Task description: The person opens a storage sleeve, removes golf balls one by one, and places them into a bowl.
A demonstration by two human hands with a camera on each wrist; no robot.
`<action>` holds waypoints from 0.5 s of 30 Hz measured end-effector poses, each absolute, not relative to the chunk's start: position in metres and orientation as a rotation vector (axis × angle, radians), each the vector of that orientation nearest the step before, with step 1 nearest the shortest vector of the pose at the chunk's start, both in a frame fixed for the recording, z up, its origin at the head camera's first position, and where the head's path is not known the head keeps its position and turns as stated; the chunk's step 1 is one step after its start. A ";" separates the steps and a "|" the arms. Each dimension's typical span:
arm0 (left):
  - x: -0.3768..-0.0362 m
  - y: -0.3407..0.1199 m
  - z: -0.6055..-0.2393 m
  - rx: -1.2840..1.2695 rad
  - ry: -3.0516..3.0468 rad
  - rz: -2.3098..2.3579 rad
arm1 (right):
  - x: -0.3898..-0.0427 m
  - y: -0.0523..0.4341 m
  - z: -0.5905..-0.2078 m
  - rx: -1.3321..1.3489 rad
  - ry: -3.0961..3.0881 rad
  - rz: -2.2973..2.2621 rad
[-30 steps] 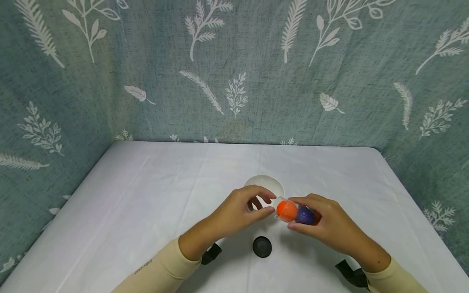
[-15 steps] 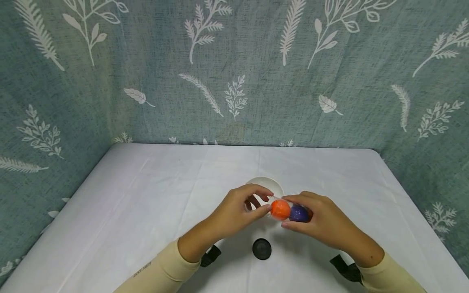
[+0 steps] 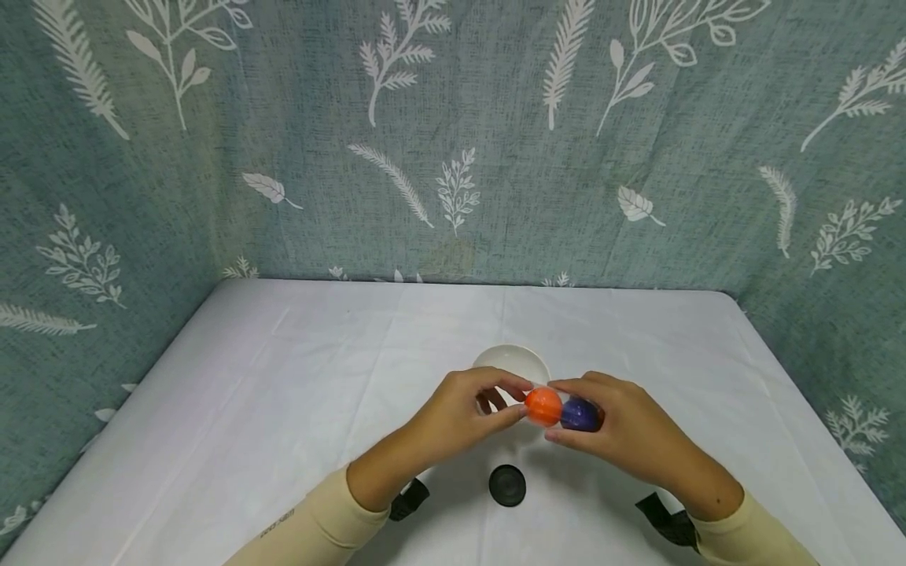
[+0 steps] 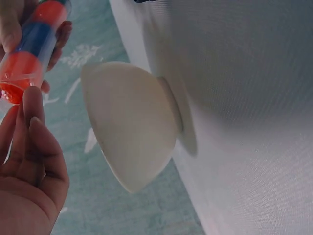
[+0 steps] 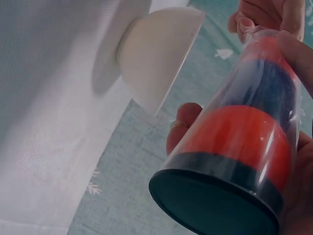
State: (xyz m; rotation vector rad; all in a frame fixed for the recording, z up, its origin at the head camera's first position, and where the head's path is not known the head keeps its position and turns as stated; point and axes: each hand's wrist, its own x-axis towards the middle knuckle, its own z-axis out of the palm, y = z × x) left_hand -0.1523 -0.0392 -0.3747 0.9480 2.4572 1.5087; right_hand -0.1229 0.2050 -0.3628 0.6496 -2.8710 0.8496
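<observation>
My right hand grips a clear plastic tube and holds it sideways above the table. Orange and dark blue balls sit in a row inside it, and a dark disc closes the end nearer my right wrist. At the other end, an orange ball lies by the tube's mouth. There the thumb and index finger of my left hand pinch the tube's end; whether they also touch the ball I cannot tell. A white bowl stands upright just behind the hands, partly hidden by them in the head view.
A round black lid lies on the white tablecloth in front of the hands. Black straps hang at both wrists. A green leaf-patterned curtain surrounds the table's back and sides.
The tube has shifted left in my right hand, closing the small gap to my left fingertips, which now meet its end. The bowl and lid have stayed put.
</observation>
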 end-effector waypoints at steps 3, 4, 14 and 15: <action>-0.152 -0.039 -0.376 0.965 2.455 1.493 | -0.122 0.205 -0.364 0.652 -2.856 0.806; -0.153 -0.039 -0.376 0.967 2.457 1.487 | -0.122 0.205 -0.364 0.655 -2.847 0.793; -0.154 -0.038 -0.381 0.963 2.436 1.486 | -0.118 0.205 -0.364 0.646 -2.829 0.692; -0.154 -0.038 -0.381 0.965 2.433 1.488 | -0.117 0.205 -0.364 0.644 -2.829 0.686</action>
